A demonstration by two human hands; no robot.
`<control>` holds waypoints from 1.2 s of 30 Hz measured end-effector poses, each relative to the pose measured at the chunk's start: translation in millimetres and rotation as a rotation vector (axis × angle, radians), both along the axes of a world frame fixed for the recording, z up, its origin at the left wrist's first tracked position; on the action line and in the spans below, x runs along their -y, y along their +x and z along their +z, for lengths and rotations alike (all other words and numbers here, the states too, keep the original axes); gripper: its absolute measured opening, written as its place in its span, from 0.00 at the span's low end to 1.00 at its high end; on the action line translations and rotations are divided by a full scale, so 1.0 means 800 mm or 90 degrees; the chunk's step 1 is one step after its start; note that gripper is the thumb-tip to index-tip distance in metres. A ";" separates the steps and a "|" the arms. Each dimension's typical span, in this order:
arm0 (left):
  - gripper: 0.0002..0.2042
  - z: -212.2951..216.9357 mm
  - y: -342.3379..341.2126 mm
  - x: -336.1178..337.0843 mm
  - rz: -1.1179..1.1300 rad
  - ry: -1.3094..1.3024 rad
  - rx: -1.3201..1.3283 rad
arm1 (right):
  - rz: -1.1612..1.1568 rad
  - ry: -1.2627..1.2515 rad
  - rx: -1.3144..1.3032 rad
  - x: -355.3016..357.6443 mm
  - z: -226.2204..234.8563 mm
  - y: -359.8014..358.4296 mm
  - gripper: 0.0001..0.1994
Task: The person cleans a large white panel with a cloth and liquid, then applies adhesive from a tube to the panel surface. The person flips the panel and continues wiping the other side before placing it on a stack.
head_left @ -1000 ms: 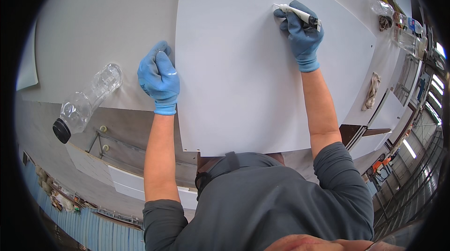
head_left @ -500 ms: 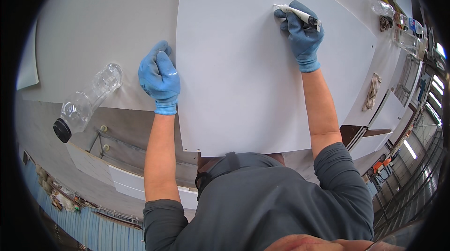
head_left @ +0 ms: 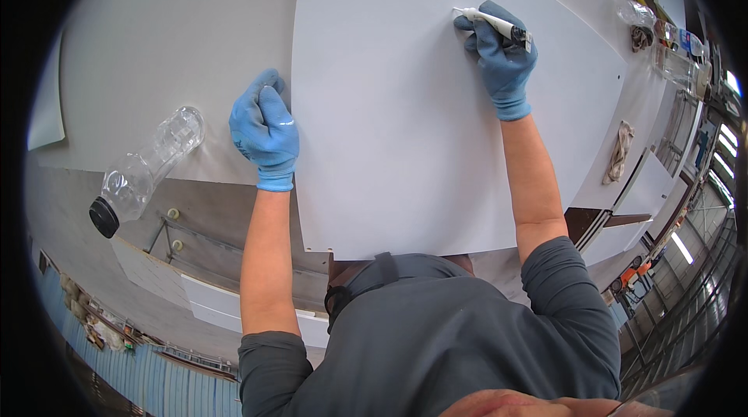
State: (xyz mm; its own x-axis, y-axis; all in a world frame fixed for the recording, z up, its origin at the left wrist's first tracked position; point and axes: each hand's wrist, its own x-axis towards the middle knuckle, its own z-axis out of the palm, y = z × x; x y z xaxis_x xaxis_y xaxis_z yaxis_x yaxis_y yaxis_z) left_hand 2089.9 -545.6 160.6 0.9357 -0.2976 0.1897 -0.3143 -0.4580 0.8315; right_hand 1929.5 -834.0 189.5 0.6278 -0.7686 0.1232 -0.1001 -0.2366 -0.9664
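The right hand (head_left: 502, 54), in a blue glove, was in the upper right of the frame and closed around a small white tube with a thin nozzle (head_left: 491, 22). The nozzle tip touched the large white panel (head_left: 405, 152), which filled the middle of the frame on the grey tabletop (head_left: 171, 27). The left hand (head_left: 265, 128), also gloved, rested at the left edge of the panel with its fingers pressed together and holding nothing. At the left, an empty clear plastic bottle with a black cap (head_left: 144, 171) lay on its side. A crumpled rag (head_left: 619, 152) lay at the right.
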 end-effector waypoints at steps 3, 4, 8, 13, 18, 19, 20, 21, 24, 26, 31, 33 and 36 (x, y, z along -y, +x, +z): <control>0.12 0.000 0.000 -0.001 -0.003 0.004 -0.002 | -0.011 0.009 0.018 0.001 -0.002 -0.001 0.06; 0.12 0.000 0.000 -0.001 -0.003 0.003 -0.003 | -0.006 0.011 0.017 0.002 -0.004 -0.001 0.06; 0.12 0.000 0.001 0.000 -0.004 -0.003 -0.012 | -0.003 -0.009 0.026 0.003 -0.007 -0.002 0.08; 0.12 0.000 0.000 0.000 -0.003 -0.003 -0.008 | 0.016 -0.024 0.005 0.002 -0.005 -0.001 0.08; 0.11 -0.002 0.000 -0.002 -0.008 -0.002 -0.003 | -0.002 0.015 0.024 0.003 -0.002 -0.003 0.09; 0.11 -0.003 0.000 -0.003 -0.007 0.000 -0.013 | -0.019 0.039 0.017 0.003 -0.001 -0.004 0.09; 0.11 -0.003 0.000 -0.004 -0.002 -0.001 -0.021 | -0.036 0.062 0.012 0.003 0.000 -0.006 0.10; 0.11 -0.004 0.000 -0.004 -0.003 -0.005 -0.012 | -0.044 0.081 0.017 0.004 0.000 -0.007 0.11; 0.12 -0.006 0.002 -0.004 -0.019 0.034 0.069 | -0.036 0.092 0.014 0.006 0.003 -0.006 0.12; 0.12 -0.002 0.004 -0.005 -0.044 0.130 0.189 | -0.064 0.128 0.009 0.007 0.007 -0.002 0.12; 0.12 0.034 0.003 -0.001 -0.058 -0.005 -0.050 | -0.118 0.274 0.077 0.001 0.051 0.003 0.11; 0.13 0.064 -0.006 0.006 -0.028 -0.200 -0.264 | -0.051 0.259 0.070 -0.014 0.088 -0.005 0.11; 0.13 0.131 -0.042 0.000 -0.173 -0.238 -0.283 | 0.025 0.266 0.060 -0.061 0.153 -0.027 0.13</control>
